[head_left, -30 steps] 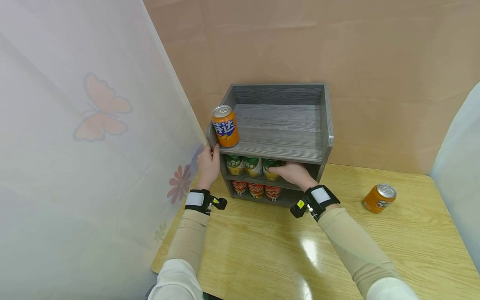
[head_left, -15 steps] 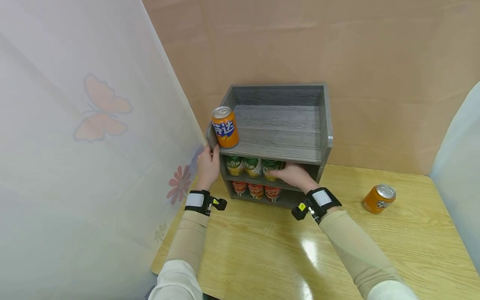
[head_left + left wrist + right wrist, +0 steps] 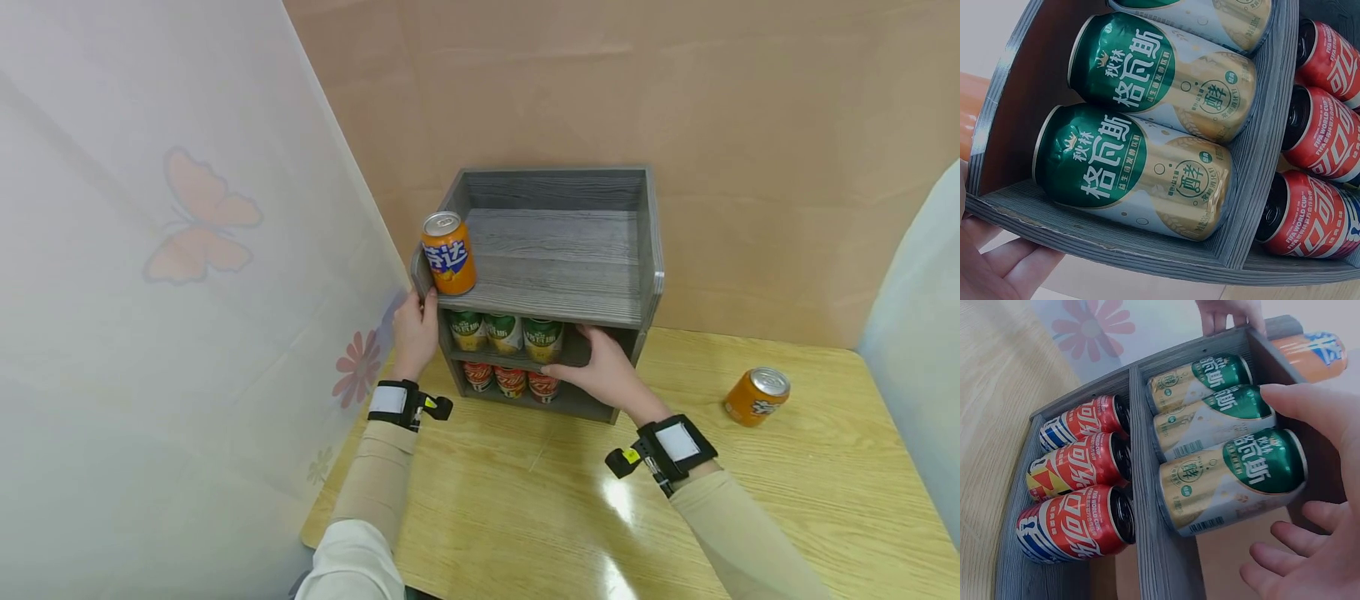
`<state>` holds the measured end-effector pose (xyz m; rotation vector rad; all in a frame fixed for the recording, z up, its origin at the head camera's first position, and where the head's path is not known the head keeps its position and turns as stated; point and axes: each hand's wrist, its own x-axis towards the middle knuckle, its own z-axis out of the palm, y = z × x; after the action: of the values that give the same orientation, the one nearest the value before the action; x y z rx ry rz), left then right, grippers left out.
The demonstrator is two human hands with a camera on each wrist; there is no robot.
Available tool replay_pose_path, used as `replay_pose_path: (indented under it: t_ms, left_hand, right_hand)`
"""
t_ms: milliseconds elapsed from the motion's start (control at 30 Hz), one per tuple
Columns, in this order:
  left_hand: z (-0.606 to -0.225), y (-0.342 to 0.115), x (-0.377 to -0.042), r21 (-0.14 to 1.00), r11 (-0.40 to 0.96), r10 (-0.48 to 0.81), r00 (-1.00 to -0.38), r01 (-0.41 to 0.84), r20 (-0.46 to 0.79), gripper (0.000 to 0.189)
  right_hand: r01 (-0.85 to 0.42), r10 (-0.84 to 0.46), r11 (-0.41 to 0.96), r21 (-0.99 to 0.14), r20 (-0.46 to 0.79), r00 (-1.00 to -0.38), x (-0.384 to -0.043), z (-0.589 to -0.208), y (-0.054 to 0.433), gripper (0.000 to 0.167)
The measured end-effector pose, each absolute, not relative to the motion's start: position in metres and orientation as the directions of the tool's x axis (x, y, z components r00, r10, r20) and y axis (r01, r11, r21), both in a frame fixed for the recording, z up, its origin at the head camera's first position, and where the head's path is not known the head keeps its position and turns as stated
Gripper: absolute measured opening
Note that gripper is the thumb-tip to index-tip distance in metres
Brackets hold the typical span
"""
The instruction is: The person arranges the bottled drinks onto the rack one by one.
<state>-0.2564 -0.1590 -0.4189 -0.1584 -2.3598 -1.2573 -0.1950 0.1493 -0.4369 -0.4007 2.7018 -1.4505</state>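
Note:
At the left side panel of a grey wooden shelf (image 3: 558, 250), my left hand (image 3: 416, 333) grips the edge, fingers on the outer face. My right hand (image 3: 611, 375) is in front of the middle tier with fingers spread and nothing in them. Right beside it stands the rightmost green-and-gold drink can (image 3: 1232, 481), upright in a row of three. In the right wrist view, thumb and fingers lie either side of that can's top end, apart from it. Three red cola cans (image 3: 1322, 131) stand on the bottom tier. An orange soda can (image 3: 449, 258) stands on the top tier's left end.
Another orange can (image 3: 757, 397) stands on the wooden table (image 3: 525, 508), right of the shelf. A white curtain (image 3: 150, 375) with butterfly and flower prints borders the left, and a brown backdrop (image 3: 750, 167) rises behind the shelf.
My right hand has let go of the rightmost green can and drawn back, toward me and to the right, its fingers spreading. My left hand has stayed on the shelf side.

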Motion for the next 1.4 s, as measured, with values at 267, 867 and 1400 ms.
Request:
replay_pose_path:
  t_ms: [267, 867, 1400]
  left_hand:
    - [-0.420, -0.159, -0.257, 0.756, 0.578, -0.115, -0.887, 0.307, 0.448, 0.034]
    - [-0.421, -0.161, -0.257, 0.759, 0.564, -0.106, -0.882, 0.327, 0.459, 0.037]
    - [-0.420, -0.159, -0.256, 0.770, 0.552, -0.104, -0.890, 0.319, 0.444, 0.037]
  right_hand:
    - [-0.290, -0.302, 0.434, -0.853, 0.165, -0.939, -0.163, -0.434, 0.168, 0.093]
    - [-0.419, -0.259, 0.450, -0.789, 0.333, -0.907, -0.105, -0.401, 0.219, 0.090]
    - [-0.284, -0.025, 0.544, -0.790, 0.322, -0.946, -0.076, -0.390, 0.296, 0.090]
